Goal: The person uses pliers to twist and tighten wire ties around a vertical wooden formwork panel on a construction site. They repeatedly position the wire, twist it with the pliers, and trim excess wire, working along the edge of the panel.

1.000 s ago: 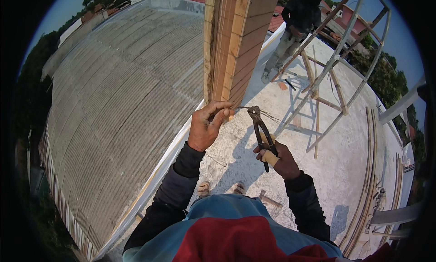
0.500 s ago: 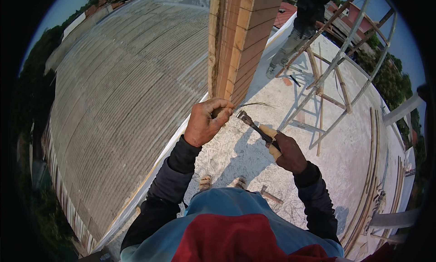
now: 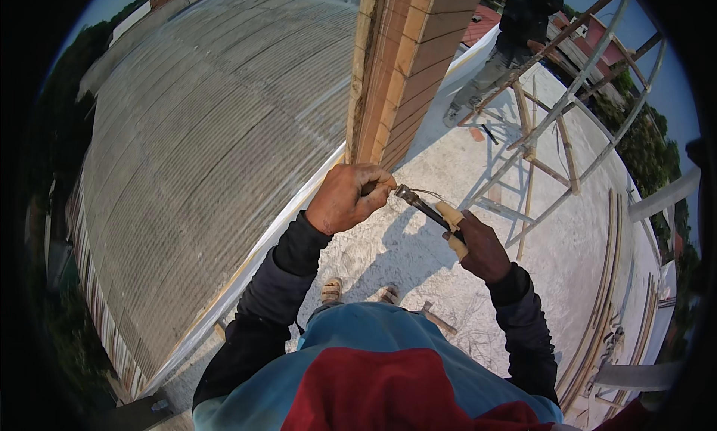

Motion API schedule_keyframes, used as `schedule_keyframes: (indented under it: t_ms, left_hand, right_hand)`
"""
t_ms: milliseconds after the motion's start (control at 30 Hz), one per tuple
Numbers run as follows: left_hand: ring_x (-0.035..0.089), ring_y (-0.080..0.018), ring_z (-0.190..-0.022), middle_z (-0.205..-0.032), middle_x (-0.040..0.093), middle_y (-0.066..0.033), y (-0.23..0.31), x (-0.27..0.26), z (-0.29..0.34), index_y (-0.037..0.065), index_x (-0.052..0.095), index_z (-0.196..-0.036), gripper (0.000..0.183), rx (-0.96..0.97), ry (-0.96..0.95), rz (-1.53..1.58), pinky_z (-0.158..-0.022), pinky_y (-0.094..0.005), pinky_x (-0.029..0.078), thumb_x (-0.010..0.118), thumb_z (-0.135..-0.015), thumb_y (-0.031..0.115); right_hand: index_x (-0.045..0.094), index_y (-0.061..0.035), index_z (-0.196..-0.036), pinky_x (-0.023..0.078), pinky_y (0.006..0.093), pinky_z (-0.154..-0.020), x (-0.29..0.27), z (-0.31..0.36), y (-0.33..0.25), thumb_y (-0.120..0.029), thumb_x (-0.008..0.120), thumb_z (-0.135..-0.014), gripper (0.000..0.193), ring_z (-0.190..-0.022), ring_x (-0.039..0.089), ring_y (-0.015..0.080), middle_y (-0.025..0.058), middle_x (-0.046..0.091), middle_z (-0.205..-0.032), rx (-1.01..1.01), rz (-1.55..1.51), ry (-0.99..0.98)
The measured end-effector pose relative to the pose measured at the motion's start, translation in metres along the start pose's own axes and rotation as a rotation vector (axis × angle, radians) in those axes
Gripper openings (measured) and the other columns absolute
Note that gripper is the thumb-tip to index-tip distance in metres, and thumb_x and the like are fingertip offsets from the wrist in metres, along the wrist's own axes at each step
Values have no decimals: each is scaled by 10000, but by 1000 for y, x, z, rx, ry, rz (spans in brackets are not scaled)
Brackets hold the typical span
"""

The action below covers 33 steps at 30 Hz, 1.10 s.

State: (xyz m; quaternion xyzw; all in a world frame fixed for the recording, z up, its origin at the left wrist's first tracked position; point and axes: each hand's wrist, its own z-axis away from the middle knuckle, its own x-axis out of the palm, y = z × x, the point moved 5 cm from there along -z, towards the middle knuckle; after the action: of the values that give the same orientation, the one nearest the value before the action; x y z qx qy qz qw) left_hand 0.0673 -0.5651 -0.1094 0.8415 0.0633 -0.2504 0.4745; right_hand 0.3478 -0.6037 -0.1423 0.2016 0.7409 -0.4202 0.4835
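Both hands have come closer together: the left hand (image 3: 347, 198) is curled shut on a thin wire (image 3: 427, 194), and the right hand (image 3: 482, 246) grips pliers (image 3: 427, 207) pointing up-left at it.

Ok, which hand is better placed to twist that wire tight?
Probably the right hand: it grips the pliers, whose tip is at the wire beside the brick column. The left hand just pinches the wire.

Brick column (image 3: 407, 65) at twelve o'clock; corrugated roof (image 3: 202, 169) at nine; wooden scaffold frame (image 3: 556, 117) and crouching person (image 3: 515, 35) at one.
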Motion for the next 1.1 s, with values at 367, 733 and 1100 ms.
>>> schedule_keyframes:
  t_ms: [367,733,1100]
  left_hand:
    - [691,-330,-697,-831,711,-173,-3,17,5,17,722,-905,151,-101,47,-104,-642,-413,526,706,-934,164]
    - [595,-106,-519,-663,618,-51,-18,40,3,-5,705,-944,270,-251,141,155,-489,-299,498,700,-1031,251]
    - [575,-95,-540,-676,600,-26,-7,53,5,-7,705,-962,275,-68,241,9,-494,-285,482,708,-1029,259]
  right_hand:
    - [602,-22,-1290,587,437,-736,14,14,4,-178,754,-955,400,-854,731,415,231,732,-1025,122,94,56]
    - [600,0,-1248,585,452,-723,20,32,-4,-210,697,-988,348,-859,724,438,255,719,-979,123,-231,87]
    - [624,11,-1189,571,452,-696,20,31,2,-129,677,-967,268,-830,719,433,243,718,-925,197,-179,89]
